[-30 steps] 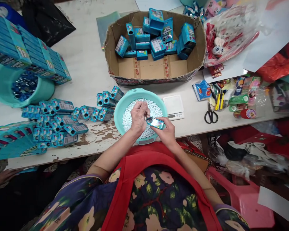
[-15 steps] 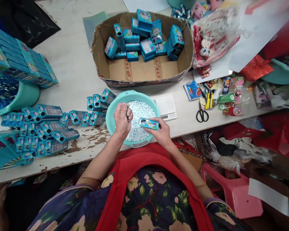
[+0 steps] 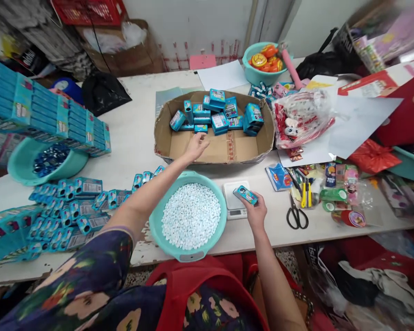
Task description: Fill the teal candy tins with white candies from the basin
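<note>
My right hand grips a small blue candy box with a dark opening in its upward face. It is held over the white digital scale; whether the box touches the scale I cannot tell. My left hand is over the near part of a cardboard box, fingers reaching forward and nothing visible in them. Just beyond the fingertips lie several blue candy boxes in a loose heap. Nearer my body stands a turquoise basin full of small pale-blue candies.
Several open blue candy boxes stand in rows at the left, partly behind my left arm. Behind them are a turquoise tub and tall stacks of blue cartons. Black scissors and a yellow cutter lie at the right.
My left hand has moved from above the basin forward to the cardboard box. My right hand has carried the candy box rightward from the basin to the scale. The view has tilted up.
</note>
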Demonstrator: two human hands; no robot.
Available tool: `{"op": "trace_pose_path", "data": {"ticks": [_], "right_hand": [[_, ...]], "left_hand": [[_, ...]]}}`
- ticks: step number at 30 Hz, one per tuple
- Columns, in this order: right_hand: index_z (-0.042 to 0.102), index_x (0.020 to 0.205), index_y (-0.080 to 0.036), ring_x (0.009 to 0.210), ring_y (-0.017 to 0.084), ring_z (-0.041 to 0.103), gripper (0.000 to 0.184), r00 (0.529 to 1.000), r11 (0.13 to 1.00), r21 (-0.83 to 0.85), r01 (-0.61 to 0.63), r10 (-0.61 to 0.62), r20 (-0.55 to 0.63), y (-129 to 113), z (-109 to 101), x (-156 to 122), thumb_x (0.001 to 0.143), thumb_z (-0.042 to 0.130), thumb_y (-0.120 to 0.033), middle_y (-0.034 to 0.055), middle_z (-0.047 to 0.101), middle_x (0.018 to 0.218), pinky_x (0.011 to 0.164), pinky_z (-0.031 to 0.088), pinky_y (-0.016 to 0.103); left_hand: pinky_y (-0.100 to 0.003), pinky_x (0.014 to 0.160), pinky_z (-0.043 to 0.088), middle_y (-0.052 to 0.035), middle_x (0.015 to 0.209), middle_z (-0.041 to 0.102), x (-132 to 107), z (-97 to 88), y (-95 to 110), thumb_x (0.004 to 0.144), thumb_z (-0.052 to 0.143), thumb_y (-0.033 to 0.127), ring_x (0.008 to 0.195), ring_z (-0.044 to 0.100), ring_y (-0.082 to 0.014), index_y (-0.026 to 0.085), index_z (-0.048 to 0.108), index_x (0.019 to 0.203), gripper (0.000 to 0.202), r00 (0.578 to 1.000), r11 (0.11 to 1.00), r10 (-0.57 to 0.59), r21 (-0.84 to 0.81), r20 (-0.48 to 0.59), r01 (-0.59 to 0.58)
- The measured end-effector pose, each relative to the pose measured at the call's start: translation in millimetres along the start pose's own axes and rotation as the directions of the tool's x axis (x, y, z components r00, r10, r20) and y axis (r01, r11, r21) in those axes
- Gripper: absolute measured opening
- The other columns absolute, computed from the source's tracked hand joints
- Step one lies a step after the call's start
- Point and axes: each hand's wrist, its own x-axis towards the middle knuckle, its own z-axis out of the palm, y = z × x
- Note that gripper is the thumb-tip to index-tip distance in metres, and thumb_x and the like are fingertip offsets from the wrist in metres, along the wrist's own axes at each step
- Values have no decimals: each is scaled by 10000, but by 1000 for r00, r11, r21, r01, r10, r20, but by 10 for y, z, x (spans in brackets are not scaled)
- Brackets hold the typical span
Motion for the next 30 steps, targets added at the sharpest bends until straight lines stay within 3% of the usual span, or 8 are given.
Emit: {"op": "trace_pose_path", "data": {"ticks": [4, 7, 13, 18, 22, 26, 29, 30], "right_hand": [[561, 1235, -172, 1181, 282, 571, 682, 999, 998, -58, 13, -10, 46, 32, -10, -66, 650, 809, -421, 140, 589, 1271, 1040, 451, 507], [458, 1364, -219, 1326, 290, 466, 728, 999, 997, -70, 35, -37, -26, 12, -197, -261, 727, 765, -393, 144, 475, 1417, 1101, 412, 518], [562, 1251, -249, 1236, 296, 535, 498, 963, 989, -148, -16, -25, -267, 162, -661, -613, 794, 706, -382, 130, 511, 1354, 1021, 497, 531], [591, 1187, -221, 1188, 281, 561, 407, 961, 986, -163, -42, -5, -277, 153, -732, -614, 826, 680, -387, 129, 546, 1287, 978, 529, 517], [603, 1174, -217, 1159, 270, 582, 354, 950, 963, -244, 117, -180, -254, -134, -693, -574, 843, 676, -320, 124, 594, 1203, 955, 542, 518], [553, 1257, -260, 1226, 307, 566, 550, 903, 867, -344, 361, -417, -102, -592, -546, -588, 755, 775, -299, 126, 602, 1256, 1031, 487, 571], [497, 1342, -304, 1293, 322, 535, 743, 846, 832, -204, 516, -459, 270, -853, -329, -715, 678, 832, -316, 108, 578, 1359, 1083, 459, 552], [507, 1340, -309, 1280, 311, 552, 715, 816, 857, -124, 501, -420, 397, -892, -261, -788, 695, 817, -314, 95, 594, 1352, 1075, 473, 530]], "left_hand": [[-494, 1052, 362, -221, 1361, 498, 862, 575, 62, 778, 688, 281, 1270, 453, -370, 130, 460, 1393, 673, 988, 955, -125, 280, 93, 94], [-534, 1088, 310, -212, 1466, 392, 1239, 934, 207, 823, 635, 280, 1347, 355, -392, 155, 407, 1449, 677, 993, 931, -7, 364, 120, -37], [-598, 1155, 148, -200, 1585, 187, 1882, 1489, 785, 753, 724, 527, 1476, 88, -409, 177, 303, 1497, 924, 939, 931, 311, 151, 148, -332], [-621, 1126, 201, -261, 1491, 247, 2047, 1677, 1025, 716, 732, 590, 1419, 157, -492, 32, 501, 1323, 856, 907, 928, 206, 220, 366, -299], [-528, 1105, 321, -160, 1253, 490, 1576, 1184, 968, 686, 787, 319, 1314, 391, -416, 52, 643, 1080, 497, 952, 981, 129, 107, 278, -164], [-419, 883, 515, -50, 935, 613, 202, 266, 1034, 630, 793, 241, 1009, 626, -268, 165, 696, 918, 313, 949, 932, 123, -363, 292, -9], [-348, 804, 538, -56, 899, 680, -1044, -134, 1031, 528, 869, 294, 878, 656, -239, 223, 725, 910, 414, 645, 887, 267, -444, 716, 125], [-335, 784, 539, -63, 912, 695, -1377, -178, 961, 596, 836, 357, 861, 660, -233, 240, 722, 941, 382, 592, 880, 278, -447, 757, 158]]}}
